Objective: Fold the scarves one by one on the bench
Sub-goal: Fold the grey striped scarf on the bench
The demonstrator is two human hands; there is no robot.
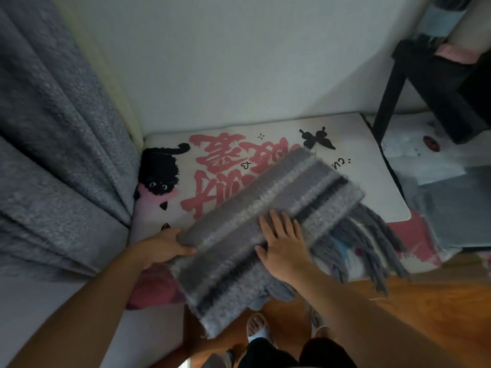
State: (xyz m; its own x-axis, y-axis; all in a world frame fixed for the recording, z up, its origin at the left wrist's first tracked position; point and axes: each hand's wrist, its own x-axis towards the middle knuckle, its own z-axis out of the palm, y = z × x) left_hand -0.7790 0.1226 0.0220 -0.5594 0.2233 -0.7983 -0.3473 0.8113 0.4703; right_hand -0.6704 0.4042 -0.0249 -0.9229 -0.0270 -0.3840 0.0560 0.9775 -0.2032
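Scarf (265, 221), grey and fuzzy with paler bands and one dark stripe, lies folded into a long strip running diagonally across the tabletop (372, 187), which is covered by a white cushion printed with pink characters and a black cat (159, 173). The scarf's near end hangs off the tabletop's front edge, above a wooden floor (425, 309) and the person's slippered feet. Its grey fringe (372, 248) spills off to the scarf's right.

The left hand (167, 248) grips the scarf's left long edge, thumb on top and fingers tucked beneath, probably holding the layers aligned. The right hand (284, 245) lies flat on top of the scarf with fingers straight and spread, holding nothing, seemingly pressing and smoothing the fold.

Left of the scarf hangs a grey curtain (53, 155). Right of it sits a dark stool leg (388, 96) and pale packaging (414, 152); no containers can be made out.
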